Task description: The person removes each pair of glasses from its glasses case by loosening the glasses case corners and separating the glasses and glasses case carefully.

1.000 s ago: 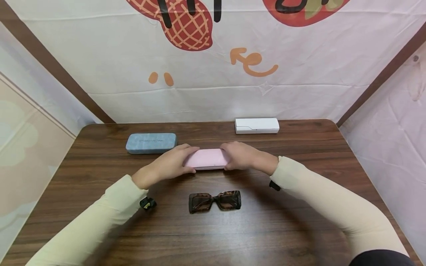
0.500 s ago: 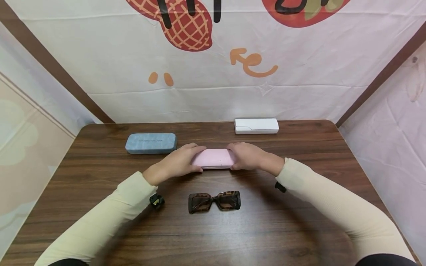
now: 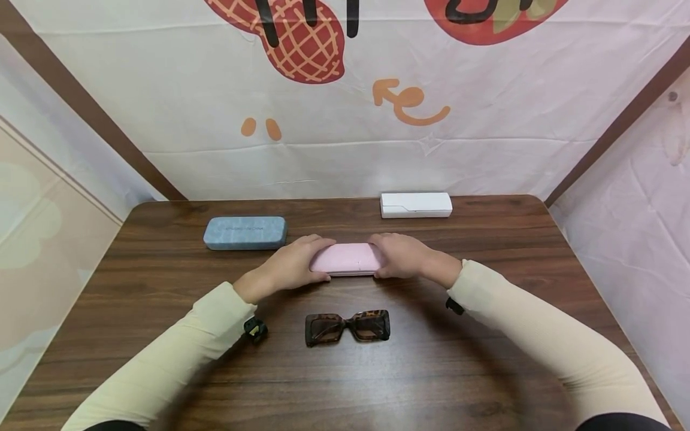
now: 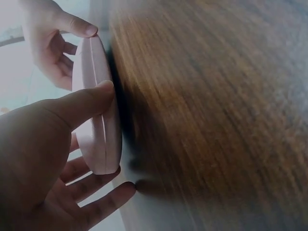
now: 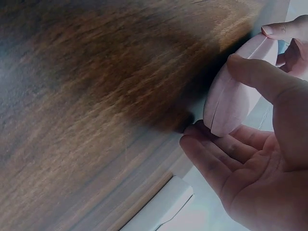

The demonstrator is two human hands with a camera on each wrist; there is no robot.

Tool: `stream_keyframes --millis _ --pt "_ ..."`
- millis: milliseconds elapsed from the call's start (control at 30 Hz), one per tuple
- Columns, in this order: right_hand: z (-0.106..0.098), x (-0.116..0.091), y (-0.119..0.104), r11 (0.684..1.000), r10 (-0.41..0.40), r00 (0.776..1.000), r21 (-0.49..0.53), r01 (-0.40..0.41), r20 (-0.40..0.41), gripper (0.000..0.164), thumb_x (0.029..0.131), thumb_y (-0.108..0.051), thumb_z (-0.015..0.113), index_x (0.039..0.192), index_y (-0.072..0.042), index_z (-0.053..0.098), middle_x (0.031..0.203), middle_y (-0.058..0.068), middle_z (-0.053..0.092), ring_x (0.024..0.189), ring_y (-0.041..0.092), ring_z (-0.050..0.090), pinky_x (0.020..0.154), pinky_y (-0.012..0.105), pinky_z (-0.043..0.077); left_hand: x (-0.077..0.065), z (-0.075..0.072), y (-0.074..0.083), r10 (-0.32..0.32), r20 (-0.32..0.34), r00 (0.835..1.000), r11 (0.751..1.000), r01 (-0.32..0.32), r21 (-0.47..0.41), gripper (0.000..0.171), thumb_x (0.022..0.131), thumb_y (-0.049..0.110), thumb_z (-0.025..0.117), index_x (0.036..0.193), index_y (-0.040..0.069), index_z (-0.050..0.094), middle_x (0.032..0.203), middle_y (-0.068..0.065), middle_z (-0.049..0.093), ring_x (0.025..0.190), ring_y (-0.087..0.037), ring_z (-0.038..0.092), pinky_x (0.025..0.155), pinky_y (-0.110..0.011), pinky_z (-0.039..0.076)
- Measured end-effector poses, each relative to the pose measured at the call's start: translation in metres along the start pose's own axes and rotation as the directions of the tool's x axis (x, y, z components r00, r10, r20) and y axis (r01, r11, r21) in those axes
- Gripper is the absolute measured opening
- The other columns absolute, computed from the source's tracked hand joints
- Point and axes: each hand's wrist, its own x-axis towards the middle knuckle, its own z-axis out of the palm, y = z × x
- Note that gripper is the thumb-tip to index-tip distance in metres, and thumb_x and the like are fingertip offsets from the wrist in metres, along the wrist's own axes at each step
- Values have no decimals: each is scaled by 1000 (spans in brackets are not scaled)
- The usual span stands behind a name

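A closed pink glasses case (image 3: pixel 347 258) lies lengthwise across the middle of the table. My left hand (image 3: pixel 288 262) grips its left end and my right hand (image 3: pixel 405 256) its right end. Both thumbs press the near side, while the other fingers reach round the far side. In the left wrist view a seam runs along the edge of the pink glasses case (image 4: pixel 103 139). The right wrist view shows my right thumb on that seam of the case (image 5: pixel 228 103). Nearer to me, tortoiseshell sunglasses (image 3: pixel 372 327) rest on the table, lenses facing me.
A blue glasses case (image 3: pixel 245 233) sits at the back left of the wooden table (image 3: pixel 345 383), close to my left hand. Toward the back right edge lies a white case (image 3: pixel 416 205). Printed cloth (image 3: pixel 334 161) hangs behind the table.
Both hands have shifted the pink glasses case slightly to the right between one second and half a second ago. Since then it has stayed nearly still. The sunglasses have not moved.
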Motion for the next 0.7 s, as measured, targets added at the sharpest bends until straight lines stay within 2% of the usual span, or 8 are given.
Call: stream_keyframes --millis 267,400,500,700 --pt "2 -1 2 1000 -15 1000 7 15 -10 71 84 -26 84 140 3 50 125 17 64 111 27 62 94 43 51 -3 3 -1 16 -21 1000 999 -16 -30 73 85 28 84 146 5 52 131 -13 60 117 -28 60 97 -47 50" --pt "5 -1 3 1000 -28 999 13 28 -38 80 83 -30 85 145 3 47 137 20 58 121 31 59 100 45 49 -3 5 -4 0 -11 1000 999 -1 -47 82 84 28 86 151 3 46 138 -17 57 125 -31 55 102 -48 47" --pt "7 -2 4 999 -43 997 15 44 -71 82 82 -34 86 146 0 47 139 18 57 124 30 58 101 46 49 -4 6 -8 -18 -7 1000 997 17 -71 85 83 27 86 151 0 42 144 -20 52 131 -33 51 107 -48 43" --pt "11 -2 5 995 -91 989 20 94 -118 74 81 -31 88 140 -2 53 135 15 61 119 28 61 97 44 50 -3 8 -12 4 -39 999 995 -8 -95 72 83 22 86 141 -2 51 137 -19 57 126 -32 54 106 -48 44"
